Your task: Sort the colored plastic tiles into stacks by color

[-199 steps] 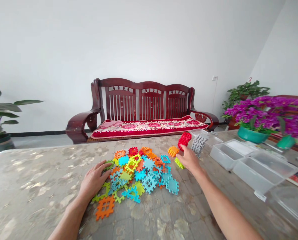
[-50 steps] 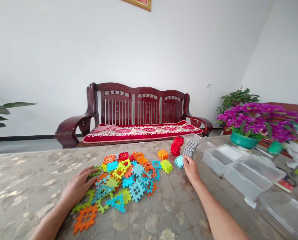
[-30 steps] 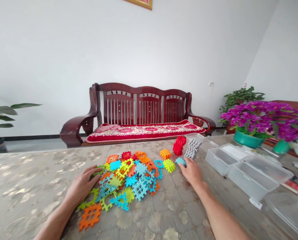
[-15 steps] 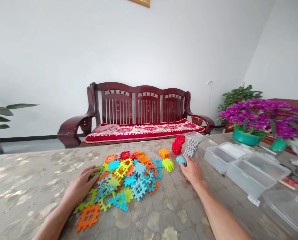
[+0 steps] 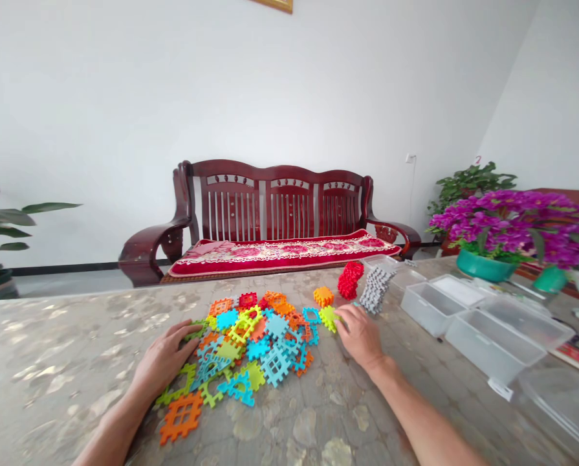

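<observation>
A heap of flat interlocking plastic tiles (image 5: 255, 336) in orange, blue, lime and red lies on the marbled table (image 5: 51, 362). My left hand (image 5: 165, 359) rests open on the heap's left edge, its fingers stretched over green tiles. My right hand (image 5: 361, 333) is at the heap's right side, fingers curled downward, their tips against a lime-green stack (image 5: 328, 317). What lies under that palm is hidden. Beyond it stand an orange stack (image 5: 323, 296), a red stack (image 5: 350, 279) and a grey stack (image 5: 375, 290).
Several clear plastic boxes (image 5: 483, 323) line the table's right side, with a lid (image 5: 561, 401) nearest me. Purple flowers in a teal pot (image 5: 483, 265) stand behind them. A dark wooden bench (image 5: 270, 226) with a red cushion is past the table's far edge.
My right hand has slid left from beside the grey stack to the lime-green stack; the blue piece it touched no longer shows. My left hand has stayed on the heap.
</observation>
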The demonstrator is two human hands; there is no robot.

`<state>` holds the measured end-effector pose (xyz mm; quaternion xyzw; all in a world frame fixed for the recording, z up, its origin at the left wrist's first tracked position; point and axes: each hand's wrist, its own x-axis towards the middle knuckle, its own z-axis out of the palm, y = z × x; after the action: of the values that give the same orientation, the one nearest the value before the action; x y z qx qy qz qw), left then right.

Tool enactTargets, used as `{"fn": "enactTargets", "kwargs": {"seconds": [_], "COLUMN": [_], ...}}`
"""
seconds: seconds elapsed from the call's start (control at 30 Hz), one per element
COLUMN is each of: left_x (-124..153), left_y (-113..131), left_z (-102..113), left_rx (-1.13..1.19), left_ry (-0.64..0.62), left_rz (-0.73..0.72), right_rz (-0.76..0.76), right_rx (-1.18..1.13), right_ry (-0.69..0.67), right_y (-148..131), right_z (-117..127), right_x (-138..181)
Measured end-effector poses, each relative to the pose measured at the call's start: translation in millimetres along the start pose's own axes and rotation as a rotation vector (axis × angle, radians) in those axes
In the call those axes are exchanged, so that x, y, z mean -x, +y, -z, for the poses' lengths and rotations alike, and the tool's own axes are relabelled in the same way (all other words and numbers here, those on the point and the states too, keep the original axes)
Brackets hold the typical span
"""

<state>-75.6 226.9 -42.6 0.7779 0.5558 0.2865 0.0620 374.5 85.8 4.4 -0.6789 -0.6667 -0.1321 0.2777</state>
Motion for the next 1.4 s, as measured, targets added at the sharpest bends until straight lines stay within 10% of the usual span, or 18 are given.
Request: {"fn": "enactTargets", "kwargs": {"seconds": [0.23, 0.67, 0.87, 1.03, 1.4], "left_x": [1, 3, 4, 4, 4], "left_y": [-1, 15, 19, 21, 21], "left_z": [-2, 9, 12, 12, 11], "left_rx": [0.018, 0.009, 0.005, -0.004, -0.009], "left_ry": [-0.012, -0.026, -0.047, -0.054, -0.026], "left_rz": [-0.003, 0.044, 0.061, 0.073, 0.046], "right_rz": [0.150, 0.164, -0.202, -0.558, -0.396], "right_rx": [0.003, 0.030, -0.703, -1.111, -0.506], "right_ry": [-0.193, -0.280, -0.066, -0.145, -0.153], "right_y": [-51, -57, -56, -51, -23], "right_z": [-5, -9, -3, 12, 1], "right_x": [-18, -37, -25, 14, 39]}}
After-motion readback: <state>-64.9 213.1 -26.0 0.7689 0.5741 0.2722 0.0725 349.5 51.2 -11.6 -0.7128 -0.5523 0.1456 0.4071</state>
